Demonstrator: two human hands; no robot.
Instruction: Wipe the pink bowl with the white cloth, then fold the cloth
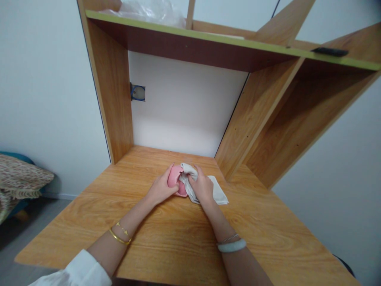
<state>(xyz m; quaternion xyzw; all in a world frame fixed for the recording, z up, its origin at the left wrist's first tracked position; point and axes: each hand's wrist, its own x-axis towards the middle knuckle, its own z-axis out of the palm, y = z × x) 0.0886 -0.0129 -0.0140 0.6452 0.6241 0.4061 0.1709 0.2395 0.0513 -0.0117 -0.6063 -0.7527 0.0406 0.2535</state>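
Observation:
Both hands meet above the middle of the wooden desk. My left hand is closed around a pink rounded, hollow object with a wavy rim; its exact kind is not clear. The opening of that pink object faces right, towards the cloth. In my right hand is a light grey-white cloth, bunched between the fingers against the pink object's rim. The rest of the cloth trails to the right and lies flat on the desktop. My fingers partly hide where cloth and pink object touch.
The wooden desktop has shelving behind it. Overhead runs a shelf bearing a clear plastic bag and a black item. Upright panels stand at right. A wall socket opening is at the back left, a patterned cloth far left.

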